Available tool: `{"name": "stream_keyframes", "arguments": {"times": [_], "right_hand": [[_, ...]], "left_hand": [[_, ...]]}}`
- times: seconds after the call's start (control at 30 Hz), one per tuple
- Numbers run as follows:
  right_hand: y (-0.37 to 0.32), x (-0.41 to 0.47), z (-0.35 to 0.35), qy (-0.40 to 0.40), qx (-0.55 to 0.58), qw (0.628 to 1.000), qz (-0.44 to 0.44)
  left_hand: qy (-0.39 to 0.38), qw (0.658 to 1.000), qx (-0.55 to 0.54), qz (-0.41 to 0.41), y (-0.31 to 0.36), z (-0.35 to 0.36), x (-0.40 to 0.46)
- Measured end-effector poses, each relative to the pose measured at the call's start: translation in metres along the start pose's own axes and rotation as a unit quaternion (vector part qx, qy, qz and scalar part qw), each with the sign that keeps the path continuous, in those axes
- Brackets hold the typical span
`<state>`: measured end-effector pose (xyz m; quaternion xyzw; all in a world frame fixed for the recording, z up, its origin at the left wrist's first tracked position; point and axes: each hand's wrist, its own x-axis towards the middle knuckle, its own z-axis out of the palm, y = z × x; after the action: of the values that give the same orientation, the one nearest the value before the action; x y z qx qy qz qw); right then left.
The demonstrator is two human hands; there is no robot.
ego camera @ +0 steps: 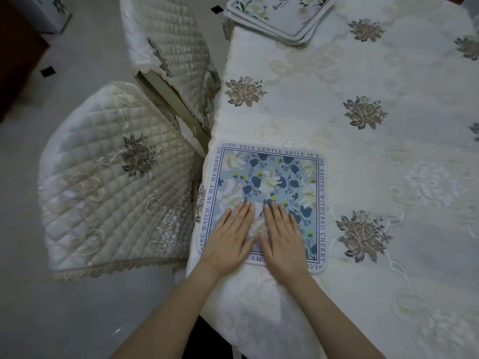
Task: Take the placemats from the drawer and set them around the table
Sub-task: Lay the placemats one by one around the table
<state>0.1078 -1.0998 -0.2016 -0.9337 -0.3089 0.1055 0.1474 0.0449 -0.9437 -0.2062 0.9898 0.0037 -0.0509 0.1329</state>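
A square placemat (269,174) with blue leaves, white flowers and a lettered border lies flat at the table's left edge, in front of a chair. My left hand (230,234) and my right hand (282,231) press flat on its near half, side by side, fingers straight. A stack of white floral placemats (280,14) sits at the far corner of the table. The table (363,164) wears a cream embroidered cloth with brown flower motifs.
Two chairs with quilted cream covers stand left of the table, one near (111,182) and one farther back (171,47). A third quilted chair back (259,314) is right below my arms. Pale tiled floor lies to the left.
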Motion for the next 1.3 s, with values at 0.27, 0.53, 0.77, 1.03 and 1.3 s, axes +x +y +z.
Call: {"name": "stream_keyframes", "arguments": {"times": [0.27,0.53,0.77,1.03,1.3], "right_hand": [[0.051,-0.022,-0.023,-0.015,-0.013,1.000,-0.021],[0.071,-0.032,-0.031,-0.034,-0.048,0.997,0.039],[0.041,-0.021,-0.080,-0.026,0.013,0.999,0.028],[-0.050,-0.048,-0.123,0.068,0.070,0.984,-0.149],[-0.142,-0.121,-0.099,0.032,0.057,0.946,-0.318]], "left_hand": [[-0.021,1.000,0.019,-0.012,-0.055,-0.018,-0.026],[-0.062,0.993,-0.026,-0.100,-0.037,-0.031,-0.023],[0.002,0.987,-0.078,-0.139,-0.016,-0.091,-0.037],[0.177,0.974,-0.014,-0.144,0.027,-0.141,-0.144],[0.210,0.939,-0.020,-0.272,0.045,-0.151,-0.288]]}}
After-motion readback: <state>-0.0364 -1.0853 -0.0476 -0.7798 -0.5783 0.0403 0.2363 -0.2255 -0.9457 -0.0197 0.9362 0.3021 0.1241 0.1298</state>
